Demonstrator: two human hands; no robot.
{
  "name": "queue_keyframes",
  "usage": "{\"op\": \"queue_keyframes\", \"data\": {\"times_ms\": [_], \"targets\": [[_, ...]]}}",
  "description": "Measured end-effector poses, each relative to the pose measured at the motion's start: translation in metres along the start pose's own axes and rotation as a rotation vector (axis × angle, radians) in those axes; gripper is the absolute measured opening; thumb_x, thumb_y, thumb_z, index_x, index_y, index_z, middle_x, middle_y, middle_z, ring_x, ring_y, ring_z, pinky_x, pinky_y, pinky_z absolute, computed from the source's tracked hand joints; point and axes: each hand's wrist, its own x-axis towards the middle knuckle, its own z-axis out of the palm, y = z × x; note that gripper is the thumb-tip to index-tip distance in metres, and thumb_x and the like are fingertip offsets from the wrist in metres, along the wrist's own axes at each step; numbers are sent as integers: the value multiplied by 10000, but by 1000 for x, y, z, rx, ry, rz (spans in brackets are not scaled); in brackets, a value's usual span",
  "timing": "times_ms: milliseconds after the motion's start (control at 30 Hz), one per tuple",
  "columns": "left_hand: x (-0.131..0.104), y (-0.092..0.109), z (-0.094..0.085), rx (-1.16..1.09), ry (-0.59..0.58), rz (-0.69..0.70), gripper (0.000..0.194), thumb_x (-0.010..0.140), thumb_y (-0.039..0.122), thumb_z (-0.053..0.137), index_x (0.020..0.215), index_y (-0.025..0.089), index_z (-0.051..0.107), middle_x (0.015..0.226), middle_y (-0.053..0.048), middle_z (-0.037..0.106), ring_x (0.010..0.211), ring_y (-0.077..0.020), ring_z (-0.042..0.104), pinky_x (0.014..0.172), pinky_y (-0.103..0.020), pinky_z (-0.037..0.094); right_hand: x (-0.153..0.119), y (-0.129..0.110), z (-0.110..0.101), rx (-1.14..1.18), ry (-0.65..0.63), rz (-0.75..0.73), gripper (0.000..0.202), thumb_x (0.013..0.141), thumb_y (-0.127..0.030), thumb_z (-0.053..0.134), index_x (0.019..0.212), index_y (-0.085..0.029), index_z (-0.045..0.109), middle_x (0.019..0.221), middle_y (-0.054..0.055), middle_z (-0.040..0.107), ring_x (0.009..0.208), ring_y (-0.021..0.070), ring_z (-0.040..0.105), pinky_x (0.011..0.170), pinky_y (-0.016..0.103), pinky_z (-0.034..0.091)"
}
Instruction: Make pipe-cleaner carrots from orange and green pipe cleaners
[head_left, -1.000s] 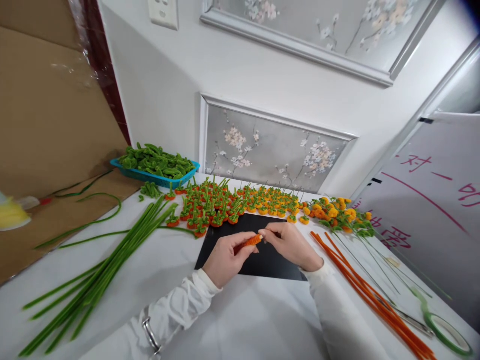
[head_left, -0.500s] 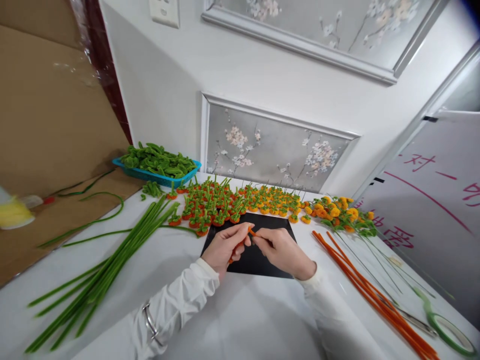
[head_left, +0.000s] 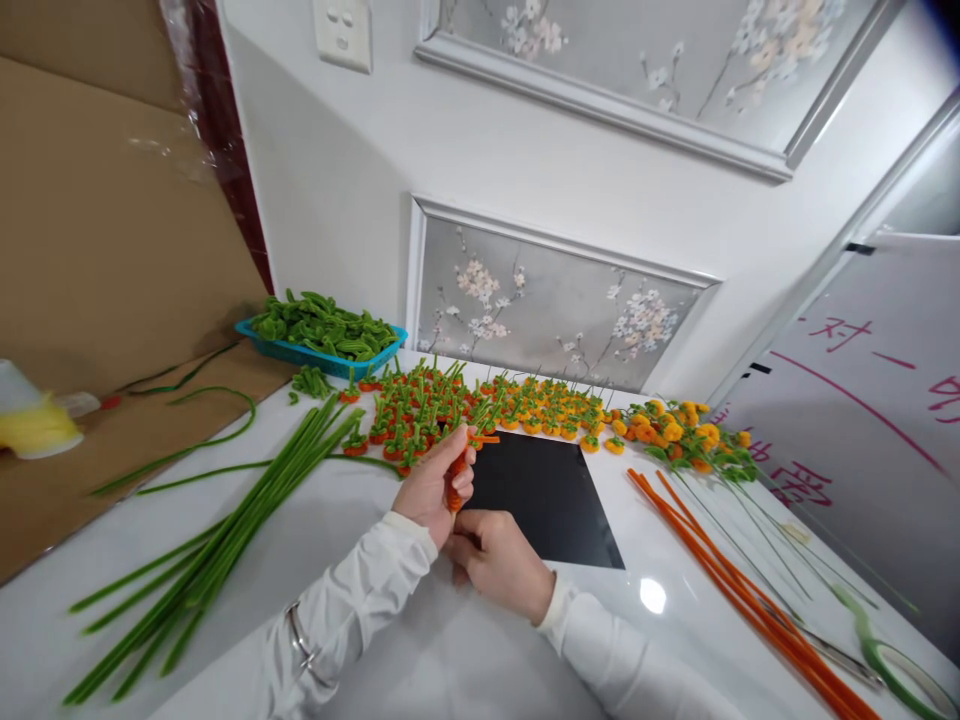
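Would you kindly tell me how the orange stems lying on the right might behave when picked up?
The orange stems look slender, so they are probably light. Their gentle curves suggest they might bend rather than snap. Lying side by side, seemingly untied, they may spread apart when lifted.

You wear white cloth with long sleeves. Your left sleeve [head_left: 356,590] gathers in creases along the forearm, where a shiny silver metal fitting [head_left: 297,632] sits; your right sleeve [head_left: 615,645] lies smoother. Plain off-white cuffs [head_left: 417,530] ring your wrists; your left hand [head_left: 433,488] and right hand [head_left: 501,562] are bare.
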Motion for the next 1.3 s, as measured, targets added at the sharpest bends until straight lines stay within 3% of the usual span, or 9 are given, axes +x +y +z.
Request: {"op": "queue_keyframes", "data": {"times_ms": [267,533,733,867,1033,1167,1233,1300], "targets": [[-1,-3,3,83,-45,78,258,688,314,727,840,121,648,626,35,510,416,2,379,387,-116,321,0,-4,0,-57,91,-35,211,752,-100,456,552,-165,470,464,-34,502,430,69,450,456,162,316],[4,17,-2,-2,-111,72,222,698,327,715,774,152,602,599,45,486,433,-25,401,409,-140,359,5,-6,-5,-129,117,-97,215,787,-162,469,573,-159,483,504,-47,447,466,60,367,452,177,253],[8,21,-3,57,-86,124,252,712,343,703,709,125,575,588,47,465,432,-21,384,403,-139,352,4,-5,-4,-161,110,-78,220,780,-182,497,563,-151,499,487,-60,384,461,54,308,441,188,218],[8,12,-1,121,-85,128,269,693,358,713,688,128,573,570,46,470,434,-29,387,413,-151,371,7,-3,-3,-102,164,-69,238,786,-205,498,555,-149,501,496,-48,430,468,57,357,452,180,266],[4,-1,3,158,-103,109,284,694,374,708,681,123,574,560,44,473,441,-23,384,423,-132,368,15,2,-6,156,204,45,314,823,-345,498,572,-156,503,440,-43,460,379,64,428,410,173,336],[4,1,-2,92,-80,36,295,677,372,722,710,126,562,545,71,419,372,8,267,334,-100,233,14,1,-28,101,143,39,330,788,-404,564,586,-143,572,484,-16,533,405,80,501,406,172,371],[5,2,-4,95,-87,-26,294,685,369,715,719,122,558,541,75,401,358,13,220,311,-97,149,11,-1,-44,31,325,-29,288,808,-409,548,710,-146,614,559,-6,563,448,85,519,431,178,393],[5,1,-5,129,-114,-82,289,711,376,691,724,119,561,541,72,393,358,13,198,311,-100,122,8,-3,-56,4,440,-107,269,807,-366,566,982,-165,601,781,27,622,521,92,552,462,188,429]]}}
